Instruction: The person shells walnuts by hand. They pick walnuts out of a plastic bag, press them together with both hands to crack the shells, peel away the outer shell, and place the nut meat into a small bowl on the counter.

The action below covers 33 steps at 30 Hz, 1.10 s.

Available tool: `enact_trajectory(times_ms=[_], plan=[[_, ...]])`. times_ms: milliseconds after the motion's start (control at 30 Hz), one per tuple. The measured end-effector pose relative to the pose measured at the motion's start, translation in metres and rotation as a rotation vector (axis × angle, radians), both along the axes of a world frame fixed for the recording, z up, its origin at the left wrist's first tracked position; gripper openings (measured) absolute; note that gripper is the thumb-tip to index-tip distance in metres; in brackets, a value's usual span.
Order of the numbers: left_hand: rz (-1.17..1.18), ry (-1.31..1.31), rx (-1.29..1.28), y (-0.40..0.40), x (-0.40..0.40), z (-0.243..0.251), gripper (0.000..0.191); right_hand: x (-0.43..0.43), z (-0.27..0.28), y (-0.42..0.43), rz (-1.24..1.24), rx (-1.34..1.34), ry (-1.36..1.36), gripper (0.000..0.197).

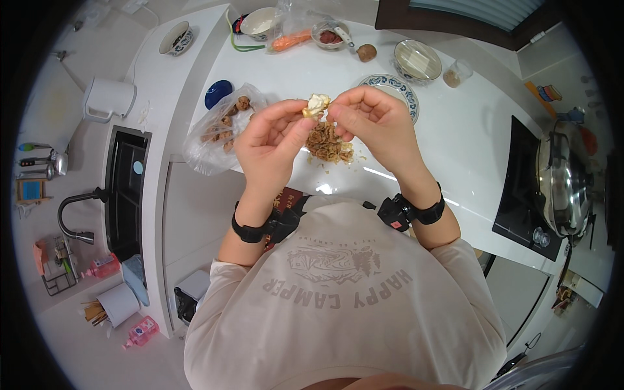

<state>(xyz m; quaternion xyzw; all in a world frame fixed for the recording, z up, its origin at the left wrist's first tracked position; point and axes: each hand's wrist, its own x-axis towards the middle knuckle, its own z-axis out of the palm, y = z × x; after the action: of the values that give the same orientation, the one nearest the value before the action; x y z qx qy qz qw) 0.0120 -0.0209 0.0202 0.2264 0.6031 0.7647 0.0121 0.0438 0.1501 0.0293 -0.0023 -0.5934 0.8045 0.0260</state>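
Between the thumb and index finger of my left hand [273, 134] is a cream-white, partly peeled piece of food [318, 104] with yellow-brown patches at its edges. My right hand [373, 119] pinches at the right edge of that piece; exactly what lies between its fingertips is too small to tell. Beneath both hands, a heap of curled brown peelings [327, 142] lies on the white countertop [453, 141]. A clear plastic bag [207, 156] with several round brown pieces [224, 134] rests left of my left hand. Partly behind my right hand is a blue-patterned plate [390, 82].
A dark blue bowl [218, 94] stands beyond the bag. Along the back are a bagged carrot [292, 40], a bowl with a knife [329, 35], a brown round item [366, 52] and a wrapped bowl [418, 59]. A black sink [127, 195] is left; a lidded pan [560, 180] is right.
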Motion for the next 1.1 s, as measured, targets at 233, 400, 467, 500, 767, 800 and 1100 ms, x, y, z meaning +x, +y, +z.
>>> enact_trajectory(times_ms=[233, 400, 467, 500, 767, 800, 1100], plan=[[0.113, 0.333, -0.159, 0.003, 0.001, -0.004, 0.024, -0.001, 0.002, -0.001, 0.007, -0.022, -0.024, 0.016], [0.174, 0.409, -0.221, 0.005, 0.002, -0.004, 0.024, -0.001, 0.001, 0.000, -0.018, 0.011, 0.004, 0.016], [0.181, 0.380, -0.191, 0.008, 0.003, -0.002, 0.023, -0.001, 0.000, -0.001, -0.037, 0.035, -0.001, 0.015], [0.194, 0.364, -0.182, 0.010, 0.004, -0.001, 0.025, -0.002, -0.001, -0.002, -0.058, 0.054, 0.036, 0.014], [0.181, 0.475, -0.438, 0.005, 0.000, 0.000, 0.039, -0.002, -0.001, -0.006, -0.190, 0.186, 0.123, 0.013], [0.235, 0.449, -0.389, 0.009, -0.001, -0.001, 0.037, -0.001, 0.001, -0.006, -0.202, 0.190, 0.127, 0.013], [0.376, 0.606, -0.492, 0.012, 0.000, 0.003, 0.032, 0.003, 0.002, -0.013, -0.359, 0.490, 0.266, 0.014]])
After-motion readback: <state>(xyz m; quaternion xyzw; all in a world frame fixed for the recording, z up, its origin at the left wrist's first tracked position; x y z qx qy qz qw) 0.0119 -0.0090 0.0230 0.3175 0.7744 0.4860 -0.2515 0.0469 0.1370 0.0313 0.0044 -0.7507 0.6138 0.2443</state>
